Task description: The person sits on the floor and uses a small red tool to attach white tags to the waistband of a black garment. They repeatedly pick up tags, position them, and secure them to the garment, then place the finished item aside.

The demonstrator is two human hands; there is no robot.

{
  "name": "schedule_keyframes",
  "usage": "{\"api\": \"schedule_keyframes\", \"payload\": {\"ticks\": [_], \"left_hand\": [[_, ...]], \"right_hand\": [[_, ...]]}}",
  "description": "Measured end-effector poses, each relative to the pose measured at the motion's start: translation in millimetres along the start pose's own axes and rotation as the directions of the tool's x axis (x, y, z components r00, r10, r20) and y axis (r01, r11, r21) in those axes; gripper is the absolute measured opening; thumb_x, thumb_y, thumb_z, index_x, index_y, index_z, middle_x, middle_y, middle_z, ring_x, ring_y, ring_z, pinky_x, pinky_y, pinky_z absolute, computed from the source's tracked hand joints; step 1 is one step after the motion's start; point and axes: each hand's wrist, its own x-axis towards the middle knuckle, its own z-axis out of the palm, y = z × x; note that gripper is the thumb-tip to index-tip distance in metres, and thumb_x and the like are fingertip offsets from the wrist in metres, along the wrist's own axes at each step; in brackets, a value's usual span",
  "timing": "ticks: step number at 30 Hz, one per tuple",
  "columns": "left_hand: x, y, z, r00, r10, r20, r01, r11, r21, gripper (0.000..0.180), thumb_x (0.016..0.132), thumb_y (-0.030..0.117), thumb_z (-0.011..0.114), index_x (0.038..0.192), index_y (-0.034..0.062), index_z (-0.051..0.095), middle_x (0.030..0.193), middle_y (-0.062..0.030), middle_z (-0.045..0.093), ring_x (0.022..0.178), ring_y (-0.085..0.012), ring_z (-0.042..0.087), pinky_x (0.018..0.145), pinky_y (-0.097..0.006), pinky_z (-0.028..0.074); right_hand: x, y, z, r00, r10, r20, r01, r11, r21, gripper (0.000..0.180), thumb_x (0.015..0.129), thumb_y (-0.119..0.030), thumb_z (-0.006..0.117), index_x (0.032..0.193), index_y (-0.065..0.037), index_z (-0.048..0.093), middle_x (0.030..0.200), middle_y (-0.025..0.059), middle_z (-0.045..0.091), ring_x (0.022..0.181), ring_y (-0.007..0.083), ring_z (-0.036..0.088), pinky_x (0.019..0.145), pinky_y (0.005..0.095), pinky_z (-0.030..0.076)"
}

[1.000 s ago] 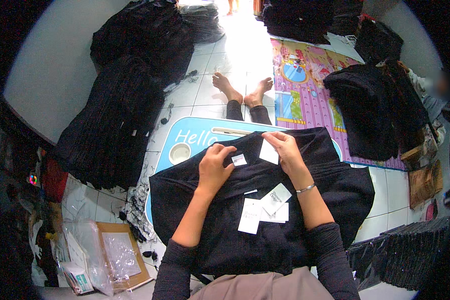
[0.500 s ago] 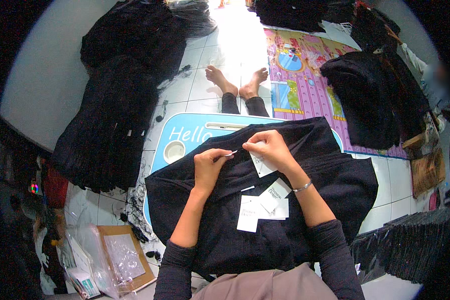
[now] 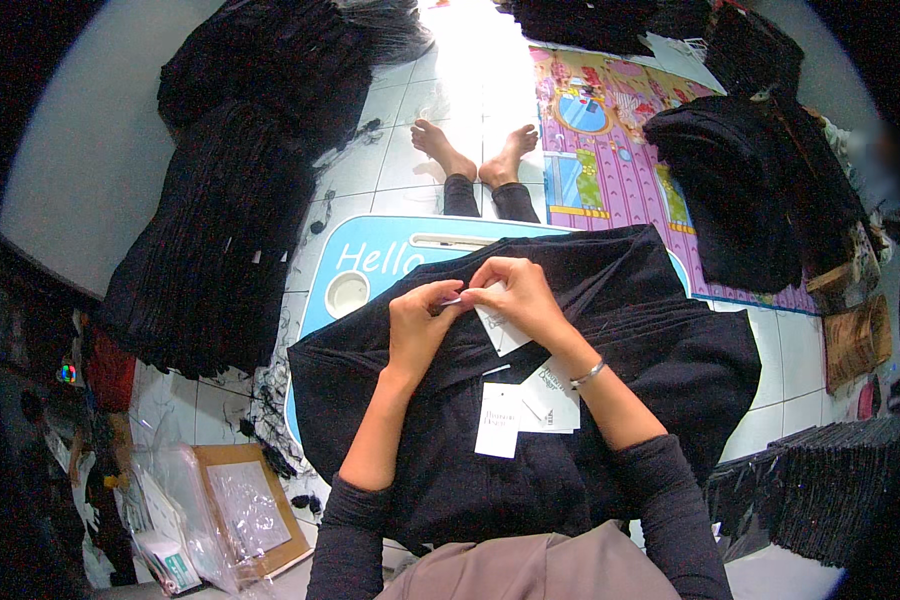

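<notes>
Black cloth garments (image 3: pixel 410 440) lie over a small light-blue table and my lap. Above their upper edge my two hands meet, fingertips touching. My left hand (image 3: pixel 422 325) is closed in a pinch on a small white strip (image 3: pixel 451 301). My right hand (image 3: pixel 525 300) is closed at the fingertips, with a white hang tag (image 3: pixel 502 332) hanging below its fingers. The tag's top and whatever fastens it are hidden by those fingers. Several more white tags (image 3: pixel 497 420) lie loose on the cloth beneath my wrists, partly overlapping.
The blue table (image 3: pixel 320 295) has a round cup recess. Piles of black garments (image 3: pixel 200 230) rise at the left, and another black heap (image 3: pixel 720 200) lies on a colourful mat (image 3: pixel 610 190). Folded black packs (image 3: pixel 830 490) stand lower right; a brown board (image 3: pixel 255 510) in plastic sits lower left.
My two hands have come together; the right moved left with its tag, closing the gap to the white strip in my left fingers.
</notes>
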Motion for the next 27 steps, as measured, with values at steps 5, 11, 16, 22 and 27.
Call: {"api": "schedule_keyframes", "payload": {"ticks": [5,11,16,22,27], "left_hand": [[0,-1,-8,0.993,-0.065,0.097,0.053,0.990,0.130,0.031,0.072,0.003,0.074,0.102,0.0025,0.068,0.078,-0.0102,0.068,0.070,-0.0145,0.066,0.066,-0.026,0.052],[0,-6,-23,0.980,-0.107,0.165,0.095,0.992,0.080,0.024,0.076,0.003,0.070,0.100,0.0024,0.070,0.080,-0.0109,0.070,0.072,-0.0129,0.066,0.067,-0.026,0.051],[2,-1,-37,0.958,-0.265,0.106,0.267,0.964,-0.005,0.029,0.078,0.001,0.067,0.108,0.0036,0.068,0.081,-0.0091,0.071,0.071,-0.0095,0.064,0.068,-0.026,0.051],[-3,11,-15,0.892,0.448,0.059,-0.442,0.837,0.323,0.043,0.077,-0.007,0.058,0.117,0.0079,0.062,0.083,-0.0101,0.063,0.075,-0.0244,0.060,0.073,-0.036,0.047],[-7,16,-4,0.892,0.449,-0.040,-0.423,0.864,0.272,0.040,0.080,-0.003,0.063,0.118,0.0070,0.061,0.083,-0.0089,0.063,0.075,-0.0202,0.062,0.069,-0.031,0.050]], "right_hand": [[-1,4,11,1.000,0.021,0.001,-0.021,0.998,0.062,0.038,0.076,-0.028,0.075,0.096,-0.001,0.058,0.069,0.0149,0.064,0.064,0.0240,0.065,0.061,0.0339,0.049],[-3,0,11,0.999,-0.021,0.042,0.018,0.998,0.056,0.035,0.082,-0.026,0.070,0.103,-0.001,0.056,0.065,0.0147,0.063,0.058,0.0210,0.063,0.054,0.0331,0.045],[-5,-3,9,0.998,-0.012,0.064,0.004,0.992,0.129,0.031,0.080,-0.018,0.072,0.107,-0.007,0.065,0.061,0.0083,0.059,0.054,0.0082,0.051,0.052,0.0277,0.043],[-4,2,14,0.992,-0.096,0.082,0.085,0.988,0.132,0.016,0.079,-0.012,0.070,0.093,-0.005,0.071,0.062,0.0055,0.061,0.055,0.0066,0.049,0.051,0.0258,0.042],[-5,4,14,0.988,-0.130,0.081,0.120,0.986,0.118,0.012,0.082,-0.011,0.067,0.090,-0.002,0.069,0.064,0.0048,0.062,0.056,0.0064,0.051,0.052,0.0258,0.044]]}}
